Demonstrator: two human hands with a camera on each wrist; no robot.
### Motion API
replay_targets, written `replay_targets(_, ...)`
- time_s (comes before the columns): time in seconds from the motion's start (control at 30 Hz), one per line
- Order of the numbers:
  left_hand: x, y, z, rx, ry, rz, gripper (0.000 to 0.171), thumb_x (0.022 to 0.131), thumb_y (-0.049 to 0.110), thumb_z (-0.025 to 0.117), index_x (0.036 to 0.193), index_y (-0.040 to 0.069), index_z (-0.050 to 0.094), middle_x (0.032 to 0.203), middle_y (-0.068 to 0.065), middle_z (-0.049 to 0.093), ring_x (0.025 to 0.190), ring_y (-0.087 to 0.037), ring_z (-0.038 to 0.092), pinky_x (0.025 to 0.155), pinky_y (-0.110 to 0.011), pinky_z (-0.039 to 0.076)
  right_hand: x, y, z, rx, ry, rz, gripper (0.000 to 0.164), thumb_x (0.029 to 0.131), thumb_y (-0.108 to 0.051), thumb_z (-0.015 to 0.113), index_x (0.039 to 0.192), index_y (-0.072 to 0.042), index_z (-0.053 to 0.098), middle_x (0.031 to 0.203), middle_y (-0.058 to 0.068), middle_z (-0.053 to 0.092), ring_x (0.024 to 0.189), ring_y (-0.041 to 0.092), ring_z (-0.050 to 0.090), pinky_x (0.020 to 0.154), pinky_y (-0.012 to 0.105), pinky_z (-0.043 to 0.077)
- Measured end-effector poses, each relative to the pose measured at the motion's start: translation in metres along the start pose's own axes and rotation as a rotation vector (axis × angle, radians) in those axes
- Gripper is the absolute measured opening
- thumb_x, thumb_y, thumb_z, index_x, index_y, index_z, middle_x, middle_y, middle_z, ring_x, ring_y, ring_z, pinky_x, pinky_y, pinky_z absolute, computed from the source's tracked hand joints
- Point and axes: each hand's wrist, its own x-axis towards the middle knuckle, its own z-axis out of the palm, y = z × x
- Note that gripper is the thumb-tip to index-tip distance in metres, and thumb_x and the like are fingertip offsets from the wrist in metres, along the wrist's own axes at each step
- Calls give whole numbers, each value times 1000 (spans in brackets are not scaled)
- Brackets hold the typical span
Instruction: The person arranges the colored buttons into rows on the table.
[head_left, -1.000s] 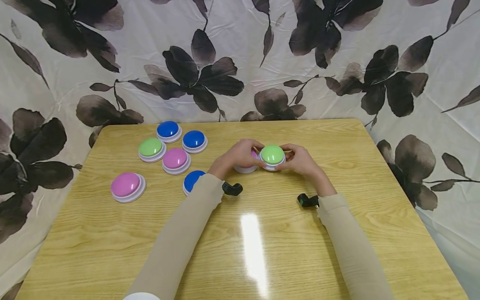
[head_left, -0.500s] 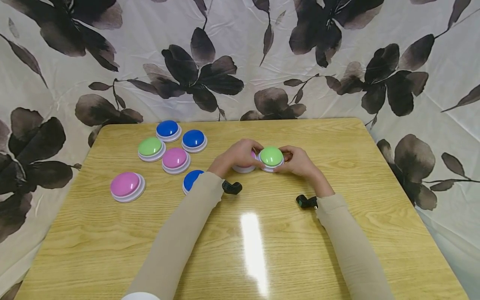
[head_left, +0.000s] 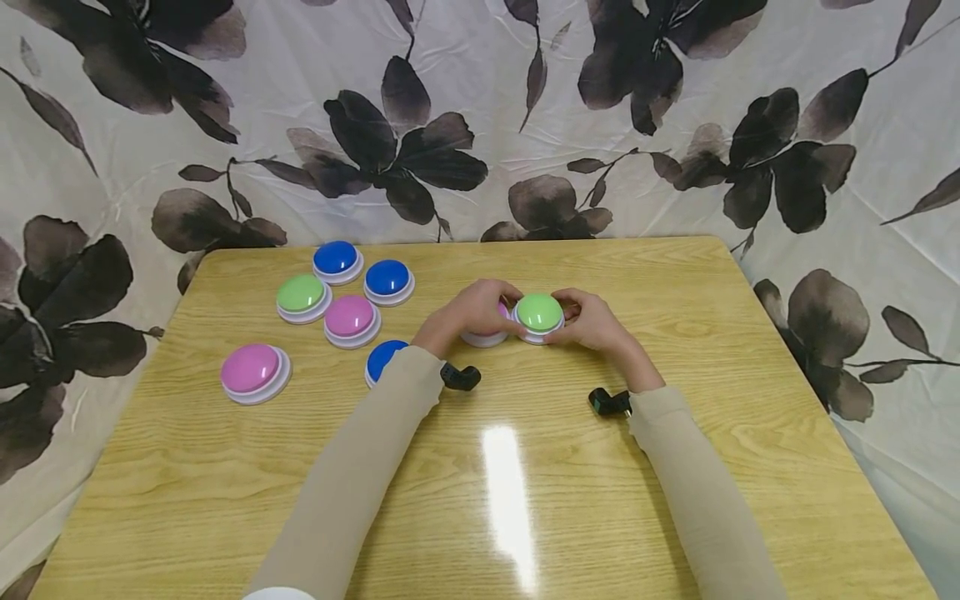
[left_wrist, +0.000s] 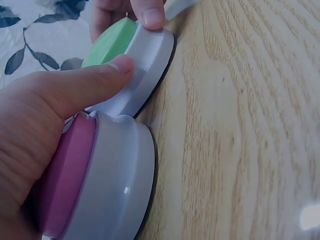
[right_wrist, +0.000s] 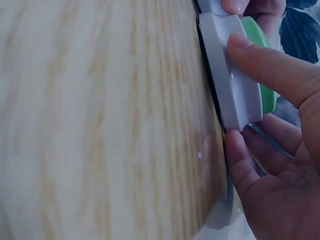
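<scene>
A green push button (head_left: 539, 312) with a white round base sits on the wooden table between both hands. My left hand (head_left: 476, 312) reaches over a pink push button (left_wrist: 72, 175), its thumb laid along the green button's base. On the other side, my right hand (head_left: 596, 323) grips that base, thumb on the near side and fingers curled round the right edge (right_wrist: 237, 85). The pink button stands right beside the green one, their white bases meeting in the left wrist view; from the head view the left hand hides most of it.
Left on the table (head_left: 570, 500) are several more buttons: two blue (head_left: 335, 257) at the back, a green (head_left: 300, 293), two pink (head_left: 349, 317), and a blue button (head_left: 385, 360) partly behind the left sleeve. Floral cloth (head_left: 480, 108) hangs behind the table.
Both hands have slid slightly to the left, carrying the green button along. The pink button beneath the left hand has shifted a little left too. The other buttons stay put.
</scene>
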Motion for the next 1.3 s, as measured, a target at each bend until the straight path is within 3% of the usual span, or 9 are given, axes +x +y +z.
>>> replay_targets(0.43,-4,1,0,24,17,-8,66,75,48,81,129,14,63,112,3,64,98,-11,56,86,-29,45,0,-2,5,-3,-2,-17,76,69,-9,89,135,1,52,119,17,60,103,29,59,84,36,50)
replay_targets(0.8,-6,3,0,10,20,-16,65,74,49,81,127,15,64,113,3,64,98,-11,56,87,-30,46,-2,-5,4,56,-18,-6,78,69,-3,88,136,3,48,120,21,58,103,32,57,80,29,49)
replay_targets(1.03,-10,0,3,23,17,-34,66,75,49,81,129,16,63,116,3,63,100,-11,56,88,-29,45,-10,-20,5,72,-49,-1,78,71,-2,86,137,10,45,125,27,54,108,40,53,86,40,47)
replay_targets(1.3,-9,-2,4,14,18,-3,69,75,53,79,130,15,62,112,4,63,98,-10,56,87,-29,46,-7,-10,7,47,-19,20,80,70,-10,88,137,2,48,124,21,56,106,33,55,85,37,47)
